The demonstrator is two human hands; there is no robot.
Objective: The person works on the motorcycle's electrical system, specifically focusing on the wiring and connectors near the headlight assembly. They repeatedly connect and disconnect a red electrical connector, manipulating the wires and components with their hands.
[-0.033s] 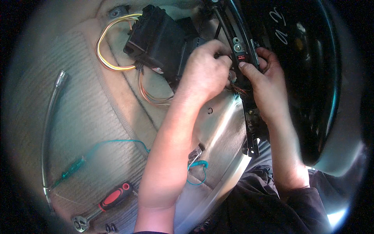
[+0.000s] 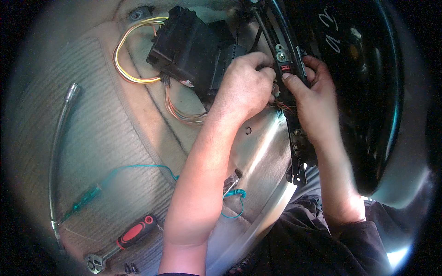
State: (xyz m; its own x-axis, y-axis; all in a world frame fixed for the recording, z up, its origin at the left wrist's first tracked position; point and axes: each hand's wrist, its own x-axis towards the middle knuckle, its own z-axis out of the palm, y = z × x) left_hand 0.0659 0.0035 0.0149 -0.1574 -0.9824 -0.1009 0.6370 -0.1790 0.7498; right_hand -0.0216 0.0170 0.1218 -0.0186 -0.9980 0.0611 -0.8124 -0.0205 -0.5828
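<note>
My left hand (image 2: 246, 85) has its fingers curled together beside a black metal frame (image 2: 269, 34). Whatever those fingers pinch is hidden behind them. Thin copper-coloured wires (image 2: 284, 107) stick out just below the fingertips. My right hand (image 2: 318, 96) grips the frame from the right, thumb on its front and fingers wrapped behind. Above that thumb sit a small red piece (image 2: 285, 67) and a bolt (image 2: 282, 56) on a metal tab. Left of my left hand lies a black plastic box (image 2: 182, 43), with a loop of yellow and white wires (image 2: 119, 60) at its side.
On the ribbed carpet lie a long metal bar (image 2: 59, 138), a ratchet with red-and-black handle (image 2: 133, 234), small dark screws (image 2: 131, 267) and a teal probe (image 2: 85, 200) with a thin lead. A coiled teal cord (image 2: 237, 193) sits by my left forearm. A glossy black panel (image 2: 368, 92) fills the right.
My left hand has shifted very slightly right and down. My right hand keeps its place on the frame.
</note>
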